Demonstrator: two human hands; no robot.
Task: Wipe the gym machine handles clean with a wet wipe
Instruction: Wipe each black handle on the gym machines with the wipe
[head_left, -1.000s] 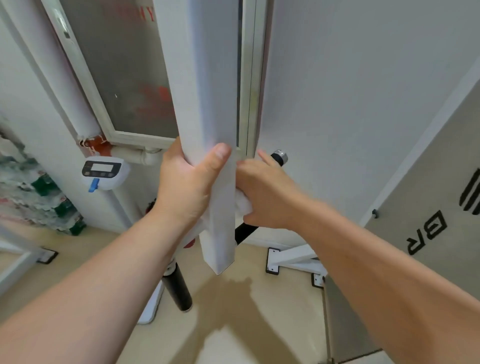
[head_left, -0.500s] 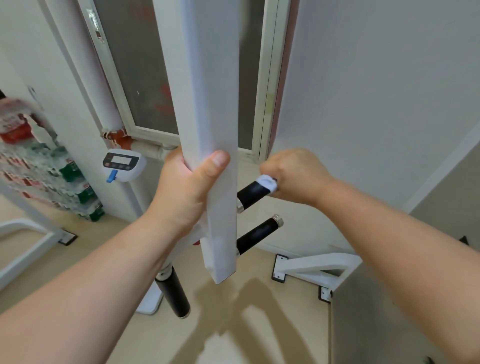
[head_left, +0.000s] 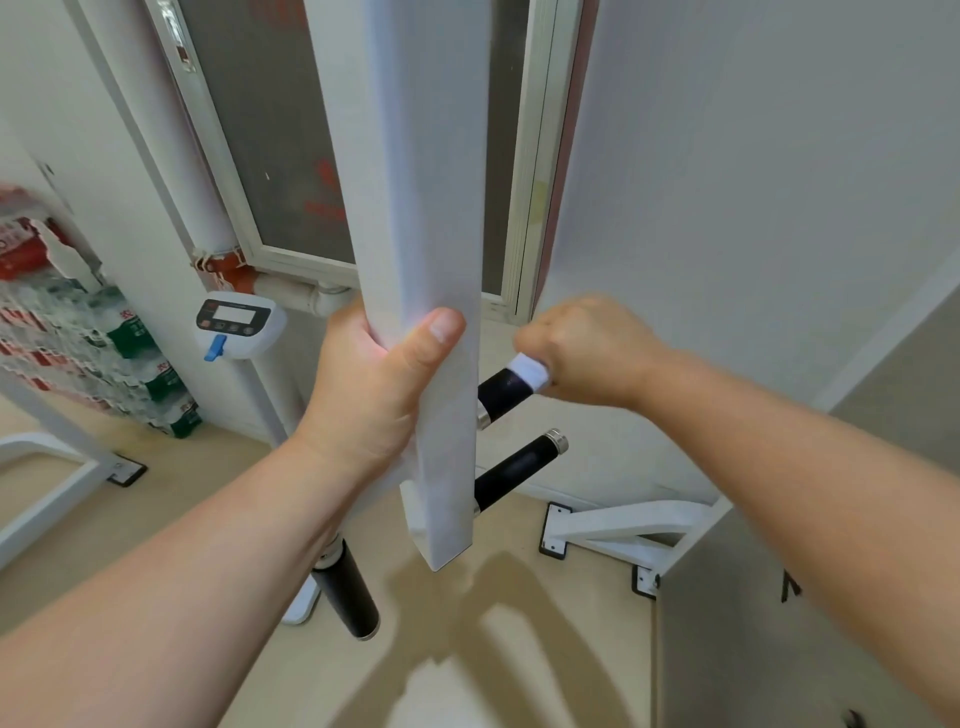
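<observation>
White wall (head_left: 753, 182) and beige floor (head_left: 519, 649) behind; at centre my left grip (head_left: 374, 384) wraps the white post (head_left: 421, 208). Just right, my right grip (head_left: 587, 348) curls round the wet wipe (head_left: 530, 370) on the upper black handle (head_left: 501, 392), hiding the handle's end.

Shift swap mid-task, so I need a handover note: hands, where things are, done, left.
Left hand grips the white post, thumb across its front.
Right hand holds the wet wipe wrapped round the outer end of the upper handle.
Lower handle, right of the post, and left handle, below the left wrist: no hand on either.
Done: wipe is on the upper handle; cleanliness cannot be told.
Left: finish it, then probably the other two.
</observation>
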